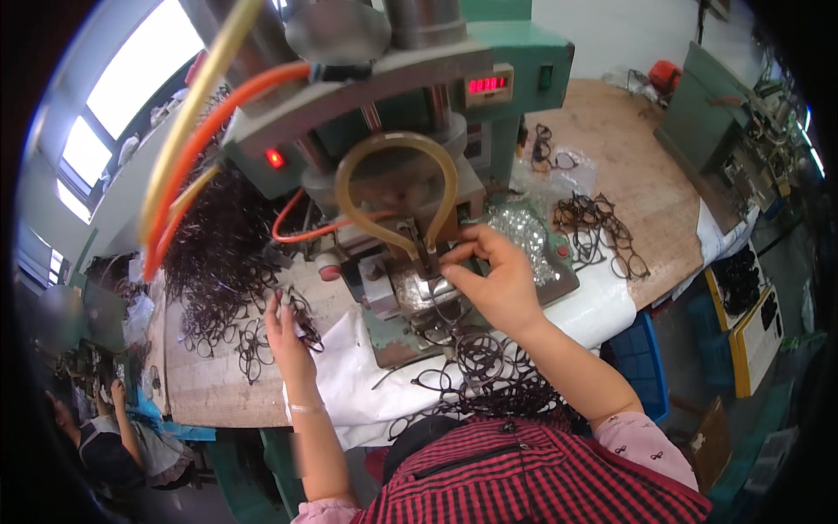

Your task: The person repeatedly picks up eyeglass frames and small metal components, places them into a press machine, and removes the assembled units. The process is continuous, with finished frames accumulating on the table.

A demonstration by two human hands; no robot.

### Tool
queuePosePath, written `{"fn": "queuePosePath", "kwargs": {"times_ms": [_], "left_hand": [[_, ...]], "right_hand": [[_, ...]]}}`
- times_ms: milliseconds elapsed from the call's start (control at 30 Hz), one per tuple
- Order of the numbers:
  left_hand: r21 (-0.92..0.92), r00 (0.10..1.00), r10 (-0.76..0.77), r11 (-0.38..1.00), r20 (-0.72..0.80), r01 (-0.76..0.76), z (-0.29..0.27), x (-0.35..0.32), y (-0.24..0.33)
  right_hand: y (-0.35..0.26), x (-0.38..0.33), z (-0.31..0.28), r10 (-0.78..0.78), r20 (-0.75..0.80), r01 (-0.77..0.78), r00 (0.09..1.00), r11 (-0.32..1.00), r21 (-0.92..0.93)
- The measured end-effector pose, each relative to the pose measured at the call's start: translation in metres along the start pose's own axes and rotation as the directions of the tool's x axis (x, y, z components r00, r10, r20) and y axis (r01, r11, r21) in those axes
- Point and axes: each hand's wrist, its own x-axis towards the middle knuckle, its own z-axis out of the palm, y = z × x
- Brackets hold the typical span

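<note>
Right hand (pixel 493 279) pinches glasses frame (pixel 436 288) at press (pixel 393 175) bed; left hand (pixel 284 327), fingers spread, touches frames pile (pixel 218 262) left of press.

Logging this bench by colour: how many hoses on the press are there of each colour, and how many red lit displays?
Yellow hose: 1
Orange hose: 1
Amber looped hose: 1
Red lit display: 1
Red indicator lamp: 1
Total: 5
</note>
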Motion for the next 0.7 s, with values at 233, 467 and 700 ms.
{"fn": "queuePosePath", "kwargs": {"times_ms": [233, 467, 700], "left_hand": [[-0.537, 0.727, 0.555, 0.788, 0.405, -0.303, 0.072, -0.054, 0.109], [-0.268, 0.652, 0.681, 0.731, 0.333, -0.628, 0.095, -0.027, 0.104], [-0.231, 0.619, 0.703, 0.705, 0.349, -0.670, 0.098, -0.048, 0.110]], "right_hand": [[-0.001, 0.002, 0.008, 0.108, 0.081, -0.126, 0.991, 0.957, 0.260], [-0.025, -0.013, 0.027, 0.216, 0.090, -0.230, 0.972, 0.818, 0.527], [-0.013, -0.015, 0.028, 0.172, -0.020, -0.154, 0.985, 0.925, 0.348]]}}
